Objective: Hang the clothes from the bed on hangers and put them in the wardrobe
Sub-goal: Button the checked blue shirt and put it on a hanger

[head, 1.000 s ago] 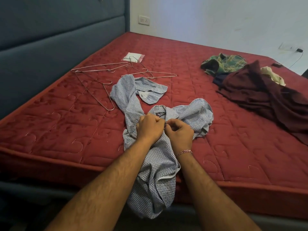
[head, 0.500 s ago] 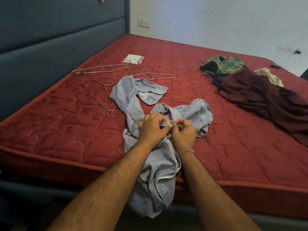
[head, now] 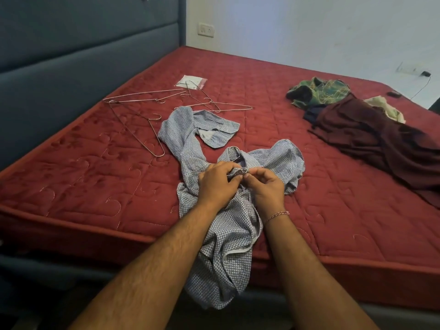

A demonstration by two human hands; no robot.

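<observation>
Left hand (head: 217, 184) and right hand (head: 266, 186) meet at the collar of the checked shirt (head: 221, 234), each pinching a fold of cloth between thumb and curled fingers; this looks like fastening the top button. A hanger hook (head: 234, 151) shows just beyond the collar, so the shirt appears already on its hanger. The shirt lies on the mattress (head: 95, 186), its tail hanging over the near edge. Spare hangers (head: 142, 115) lie beyond to the left; more clothes (head: 369, 129) are heaped at right. Next move, probably: lift by the hook and carry to the wardrobe, not in view.
</observation>
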